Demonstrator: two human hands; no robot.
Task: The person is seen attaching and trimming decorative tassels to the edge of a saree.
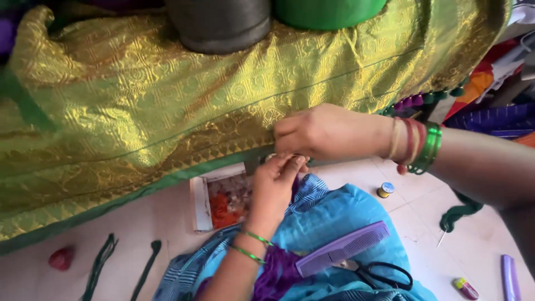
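A green and gold brocade cloth (167, 106) lies draped across the upper part of the view. My right hand (323, 134), with red and green bangles on its wrist, comes in from the right and pinches the cloth's dark green lower edge. My left hand (276, 184), wearing thin green bangles, rises from below and pinches the same spot of the edge, fingertips touching those of the right hand. Something small sits between the fingertips; I cannot tell what it is.
On my lap lie a blue cloth (334, 217), a purple comb (343, 248) and black scissors (384, 273). On the floor are an open box of beads (223, 203), a gold thread spool (385, 189), green thread bundles (100, 262) and a purple pen (510, 276).
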